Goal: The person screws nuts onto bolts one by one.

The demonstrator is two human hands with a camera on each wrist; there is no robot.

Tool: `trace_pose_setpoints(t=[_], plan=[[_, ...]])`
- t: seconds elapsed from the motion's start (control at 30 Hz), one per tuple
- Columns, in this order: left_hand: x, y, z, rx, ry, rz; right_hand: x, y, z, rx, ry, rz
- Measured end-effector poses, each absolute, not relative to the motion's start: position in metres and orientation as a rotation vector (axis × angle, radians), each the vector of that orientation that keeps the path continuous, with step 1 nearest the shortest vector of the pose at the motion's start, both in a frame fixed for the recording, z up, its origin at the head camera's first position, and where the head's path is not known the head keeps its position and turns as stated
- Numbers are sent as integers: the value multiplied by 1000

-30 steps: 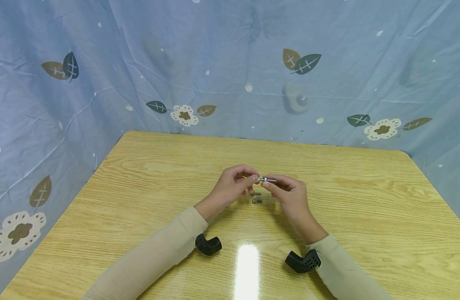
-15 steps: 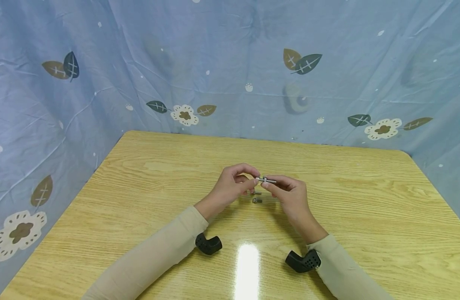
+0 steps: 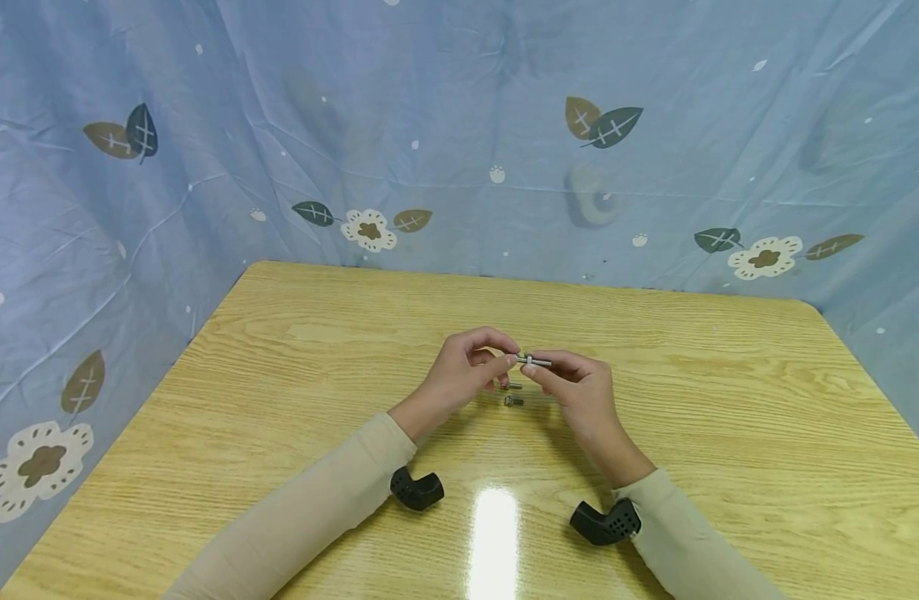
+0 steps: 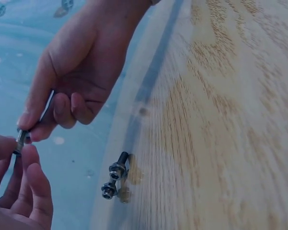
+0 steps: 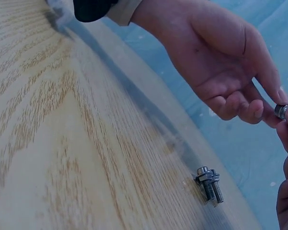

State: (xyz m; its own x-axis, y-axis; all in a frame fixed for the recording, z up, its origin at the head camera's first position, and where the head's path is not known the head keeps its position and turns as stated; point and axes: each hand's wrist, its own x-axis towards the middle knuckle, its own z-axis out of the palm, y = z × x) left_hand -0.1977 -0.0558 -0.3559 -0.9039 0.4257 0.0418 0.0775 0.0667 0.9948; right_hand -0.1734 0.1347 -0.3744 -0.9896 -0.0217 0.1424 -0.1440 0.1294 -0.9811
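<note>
Above the middle of the table, both hands meet at a silver bolt point(image 3: 543, 362) that lies roughly level, its threaded end pointing right. My left hand point(image 3: 462, 367) pinches the bolt's left end between thumb and forefinger, which hide its head. On the shank sits a nut point(image 3: 530, 359), pinched by the thumb and forefinger of my right hand point(image 3: 585, 392). In the right wrist view, the left fingertips press on a round silver end point(image 5: 281, 111). Below the hands, two more bolts lie side by side, a nearer bolt point(image 3: 514, 402) and a farther bolt point(image 3: 511, 386).
The wood-grain table point(image 3: 339, 325) reaches out on all sides of the hands. A blue patterned curtain point(image 3: 459, 150) hangs behind it and along its sides. Black wrist mounts, a left mount point(image 3: 417, 489) and a right mount point(image 3: 606, 523), stick out from the sleeves.
The bolt's free end has dipped slightly, and the right fingertips have shifted a little around the nut. Both arms and the two bolts on the table stay in place.
</note>
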Motion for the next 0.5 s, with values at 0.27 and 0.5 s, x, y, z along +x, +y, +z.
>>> trace_pose_setpoints(t=[0.27,0.5], plan=[[-198,-57,-355,522,2084,1927,-173,135,-375,160,-2293,2007],[-198,-56,-355,436,2097,1896,-172,134,-375,203,-2290,2005]])
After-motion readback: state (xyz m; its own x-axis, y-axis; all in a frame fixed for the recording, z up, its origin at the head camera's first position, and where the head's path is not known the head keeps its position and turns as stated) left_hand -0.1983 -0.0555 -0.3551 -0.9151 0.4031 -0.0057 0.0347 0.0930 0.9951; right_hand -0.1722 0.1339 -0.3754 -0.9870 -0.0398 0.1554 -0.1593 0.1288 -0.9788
